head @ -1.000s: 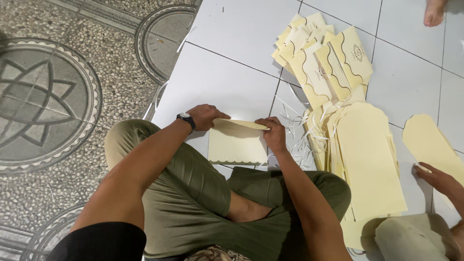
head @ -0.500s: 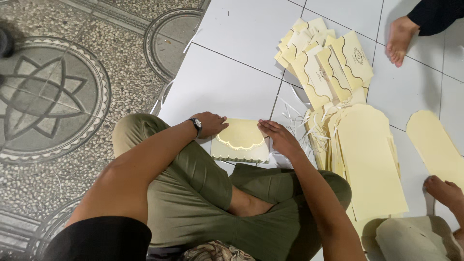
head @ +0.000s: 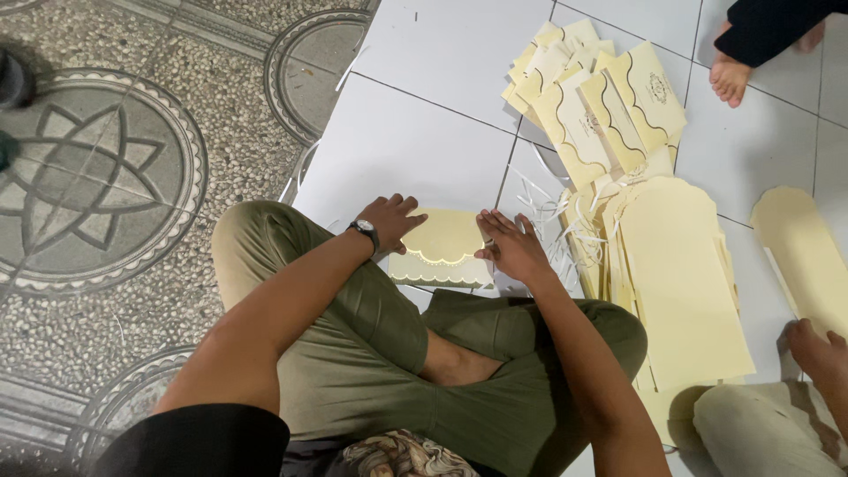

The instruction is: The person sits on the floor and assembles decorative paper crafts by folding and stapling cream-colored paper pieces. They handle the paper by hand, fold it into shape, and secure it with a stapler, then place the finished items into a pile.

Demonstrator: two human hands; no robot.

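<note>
Terrazzo floor (head: 115,168) with star medallions fills the left, giving way to white floor tiles (head: 424,141) where the person sits cross-legged. The left hand (head: 393,221), a wristwatch (head: 363,229) at its wrist, lies flat with fingers spread on the left end of a cream folded card envelope (head: 442,252) with a scalloped flap, resting on the tile just before the knees. The right hand (head: 511,247) presses open-palmed on its right end; neither hand is closed around it. The envelope looks light, thin and easily creased, best taken by its edges. Farther right lie paper trimmings (head: 552,212), a fan of finished envelopes (head: 601,106) and a stack of unfolded cream blanks (head: 680,283).
</note>
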